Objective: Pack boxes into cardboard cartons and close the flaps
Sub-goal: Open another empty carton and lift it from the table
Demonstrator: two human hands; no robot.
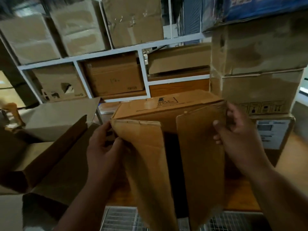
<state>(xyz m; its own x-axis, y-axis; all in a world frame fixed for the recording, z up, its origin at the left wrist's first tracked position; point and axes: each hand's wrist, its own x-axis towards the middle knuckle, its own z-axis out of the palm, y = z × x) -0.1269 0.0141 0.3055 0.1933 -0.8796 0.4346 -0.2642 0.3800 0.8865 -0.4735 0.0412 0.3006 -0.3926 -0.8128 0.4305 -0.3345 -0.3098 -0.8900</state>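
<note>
Near flaps: two long cardboard flaps, left flap (143,164) and right flap (200,160), hang toward the camera with a dark gap between them.
Left hand (103,147): grip curled round the left flap's outer edge.
Right hand (233,130): grip pinching the right flap's outer edge.
Carton (166,105): brown, printed top, on a wooden worktop (241,197).
Left: open cartons (50,147).
Behind: white shelving (145,80) with stacked cartons.

Left hand (103,147), right hand (233,130) bare; forearms unsleeved.
</note>
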